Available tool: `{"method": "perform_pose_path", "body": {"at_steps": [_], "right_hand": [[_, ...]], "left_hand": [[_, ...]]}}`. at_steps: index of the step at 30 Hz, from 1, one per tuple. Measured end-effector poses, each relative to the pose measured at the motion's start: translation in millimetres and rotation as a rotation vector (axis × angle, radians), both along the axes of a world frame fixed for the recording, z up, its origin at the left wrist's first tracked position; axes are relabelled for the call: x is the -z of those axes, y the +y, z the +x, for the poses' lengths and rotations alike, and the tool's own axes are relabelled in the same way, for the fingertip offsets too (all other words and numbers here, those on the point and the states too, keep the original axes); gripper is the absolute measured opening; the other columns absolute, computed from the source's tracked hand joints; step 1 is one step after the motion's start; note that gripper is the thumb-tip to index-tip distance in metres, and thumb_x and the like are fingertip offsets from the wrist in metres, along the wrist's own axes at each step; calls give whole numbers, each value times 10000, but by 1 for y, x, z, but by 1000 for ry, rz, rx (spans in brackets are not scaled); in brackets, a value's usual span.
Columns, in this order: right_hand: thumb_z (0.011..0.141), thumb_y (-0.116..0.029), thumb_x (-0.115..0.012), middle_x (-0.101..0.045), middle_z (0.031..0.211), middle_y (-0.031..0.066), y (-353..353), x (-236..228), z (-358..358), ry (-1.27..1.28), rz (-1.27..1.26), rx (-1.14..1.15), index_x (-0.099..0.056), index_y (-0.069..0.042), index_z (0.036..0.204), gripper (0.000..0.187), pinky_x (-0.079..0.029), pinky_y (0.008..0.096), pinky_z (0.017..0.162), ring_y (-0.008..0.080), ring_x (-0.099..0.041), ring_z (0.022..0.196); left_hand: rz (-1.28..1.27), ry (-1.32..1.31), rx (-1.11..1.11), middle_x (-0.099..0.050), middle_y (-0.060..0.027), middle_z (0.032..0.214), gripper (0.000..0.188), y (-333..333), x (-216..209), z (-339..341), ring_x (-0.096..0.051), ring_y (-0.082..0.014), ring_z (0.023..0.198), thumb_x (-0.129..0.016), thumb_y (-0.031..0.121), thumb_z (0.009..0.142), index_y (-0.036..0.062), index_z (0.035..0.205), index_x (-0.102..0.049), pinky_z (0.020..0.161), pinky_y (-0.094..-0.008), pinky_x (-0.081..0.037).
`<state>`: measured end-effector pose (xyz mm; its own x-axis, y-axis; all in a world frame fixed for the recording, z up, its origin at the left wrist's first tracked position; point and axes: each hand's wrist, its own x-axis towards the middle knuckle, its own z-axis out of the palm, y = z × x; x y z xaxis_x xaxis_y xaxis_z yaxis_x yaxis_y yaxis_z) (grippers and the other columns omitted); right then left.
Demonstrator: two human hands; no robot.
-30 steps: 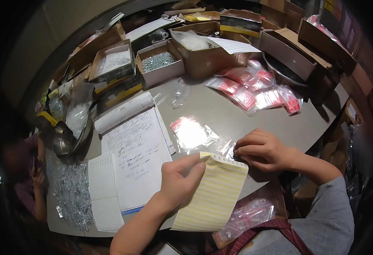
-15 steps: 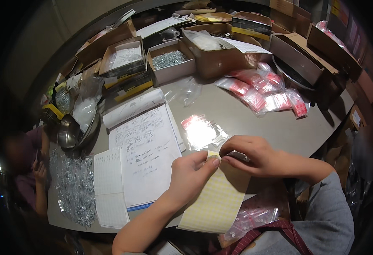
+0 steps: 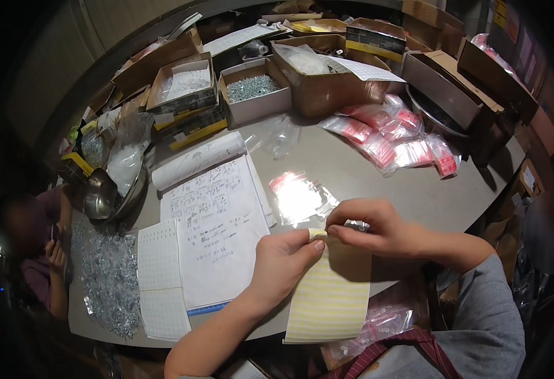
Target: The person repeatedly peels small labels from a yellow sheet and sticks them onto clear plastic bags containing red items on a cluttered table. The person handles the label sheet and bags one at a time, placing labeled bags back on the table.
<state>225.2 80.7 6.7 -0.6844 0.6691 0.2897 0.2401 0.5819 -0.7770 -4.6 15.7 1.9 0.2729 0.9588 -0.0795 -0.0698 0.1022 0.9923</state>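
Note:
A sheet of small yellow-and-white stickers hangs over the table's near edge. My left hand pinches its top edge between thumb and fingers. Right beside that grip, my right hand is closed in a pinch at the same edge. Something small and shiny shows under its fingers, too covered to name. Just beyond both hands lies a stack of clear zip bags with red tops, glaring under the light.
An open notebook and a narrow gridded sheet lie left. Bagged screws cover the left edge, near a metal bowl and another person's hand. Behind stand a box of screws and red-and-clear bags.
The lower end of the sticker sheet has swung to the right, so it hangs straighter. Both hands keep their pinch at its top edge with only slight movement.

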Motion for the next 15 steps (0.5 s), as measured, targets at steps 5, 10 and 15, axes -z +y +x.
{"method": "perform_pose_path", "body": {"at_steps": [5,10,15], "right_hand": [[940,-147,-690,-720,901,97,18,-3,1,28,-315,-32,-720,-15,1080,195,-535,310,760,164,-678,833],[910,-96,-721,-682,893,75,54,5,-6,-37,339,75,-679,-10,996,129,-534,334,731,199,-666,812],[786,-101,-715,-674,987,86,75,19,-10,-276,910,-72,-650,-66,955,185,-533,390,829,274,-658,926]], "left_hand": [[2,34,4,-695,-2,845,195,3,-2,-1,-581,-43,777,-654,114,993,-58,1044,-729,672,-237,-484],[-37,11,38,-702,-12,874,205,4,0,-1,-595,-46,789,-648,118,1002,-63,1067,-720,679,-238,-490],[-22,10,34,-706,-21,899,196,4,1,-1,-600,-49,801,-640,111,1004,-65,1052,-711,695,-238,-498]]}}
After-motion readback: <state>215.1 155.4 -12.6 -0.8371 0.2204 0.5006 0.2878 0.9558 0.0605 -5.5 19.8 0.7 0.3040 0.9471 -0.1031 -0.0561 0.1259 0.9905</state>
